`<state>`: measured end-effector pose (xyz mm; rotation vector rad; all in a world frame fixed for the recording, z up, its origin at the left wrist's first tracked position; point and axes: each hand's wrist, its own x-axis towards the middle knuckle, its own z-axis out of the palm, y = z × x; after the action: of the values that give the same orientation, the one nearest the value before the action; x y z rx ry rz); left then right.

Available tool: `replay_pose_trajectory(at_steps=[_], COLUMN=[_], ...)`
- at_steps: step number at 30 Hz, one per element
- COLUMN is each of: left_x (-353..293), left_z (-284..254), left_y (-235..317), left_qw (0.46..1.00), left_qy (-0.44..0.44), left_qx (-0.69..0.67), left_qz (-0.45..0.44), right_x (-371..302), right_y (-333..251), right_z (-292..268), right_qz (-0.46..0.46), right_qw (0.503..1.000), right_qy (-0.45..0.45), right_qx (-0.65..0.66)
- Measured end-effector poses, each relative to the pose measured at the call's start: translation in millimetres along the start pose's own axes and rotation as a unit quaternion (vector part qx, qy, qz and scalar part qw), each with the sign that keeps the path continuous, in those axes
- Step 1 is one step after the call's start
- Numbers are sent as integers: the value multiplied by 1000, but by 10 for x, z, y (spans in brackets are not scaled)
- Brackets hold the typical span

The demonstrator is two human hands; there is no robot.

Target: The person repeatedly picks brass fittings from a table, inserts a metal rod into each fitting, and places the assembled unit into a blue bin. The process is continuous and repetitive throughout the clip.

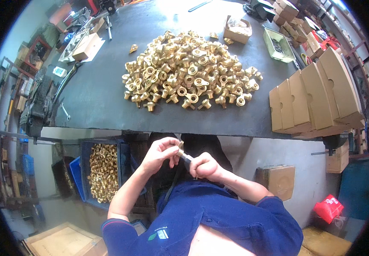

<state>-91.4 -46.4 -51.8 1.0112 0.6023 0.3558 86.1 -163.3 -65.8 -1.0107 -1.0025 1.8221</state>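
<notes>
Above my lap, in front of the table edge, my left hand pinches a small brass fitting between thumb and fingers. Closed around a slim hand tool is my right hand; the pale metal end of the tool points up-left and meets the fitting. Its exact kind I cannot make out, since my fingers cover most of it. Beyond my hands, a big heap of brass fittings with ring-shaped lugs lies on the dark table. To my left, a blue crate contains many more brass fittings.
Cardboard boxes stand upright at the table's right edge. Behind them are a pale green tray and a small open carton. Wrenches lie at the left. On the right, a brown carton sits below table height.
</notes>
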Motion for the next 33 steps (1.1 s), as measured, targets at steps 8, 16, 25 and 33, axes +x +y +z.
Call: replay_pose_trajectory(at_steps=[8, 16, 25, 33], left_x=[1086, 2285, 2360, -149], left_z=[533, 1263, 1129, -1033], left_y=[451, 780, 962, 608], left_qw=[790, 560, 590, 800], left_qy=[11, 25, 86, 418], left_qx=[533, 663, 681, 331], left_qz=[302, 496, 426, 275], right_x=[-488, -635, -573, -333], right_y=[105, 132, 164, 154], right_z=[-251, -139, -104, -52], right_qz=[-92, -114, -119, -62], right_qw=[986, 981, 973, 980], right_qy=[133, 153, 188, 139], right_qx=[42, 37, 60, 125])
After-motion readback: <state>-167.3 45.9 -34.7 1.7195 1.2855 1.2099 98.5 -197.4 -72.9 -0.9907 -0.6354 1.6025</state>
